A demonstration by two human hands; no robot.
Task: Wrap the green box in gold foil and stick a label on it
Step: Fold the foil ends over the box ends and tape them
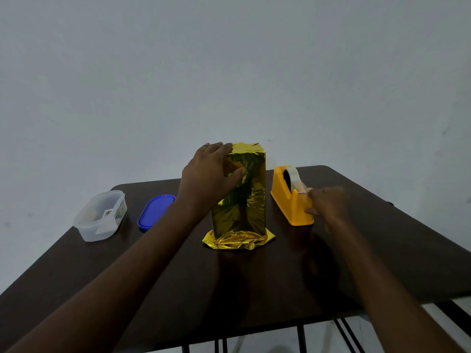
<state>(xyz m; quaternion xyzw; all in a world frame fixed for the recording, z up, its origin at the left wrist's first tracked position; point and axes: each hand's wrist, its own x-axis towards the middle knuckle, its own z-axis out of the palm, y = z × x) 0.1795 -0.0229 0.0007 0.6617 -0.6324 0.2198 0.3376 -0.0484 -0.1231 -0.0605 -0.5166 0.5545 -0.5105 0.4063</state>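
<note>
A tall box wrapped in gold foil [244,200] stands upright in the middle of the dark table [254,289], with loose foil crumpled out around its base. No green shows through the wrap. My left hand [211,174] grips the box's upper left side, thumb across the front face and fingers over the top edge. My right hand [327,203] is at the cutter end of the orange tape dispenser [290,200], its fingers at the end of the clear tape; motion blur hides the exact grip.
A clear plastic container [100,216] with small items inside sits at the table's left, its blue lid [155,211] lying beside it. The table's edge is close on the near right, with metal legs below. A plain wall stands behind.
</note>
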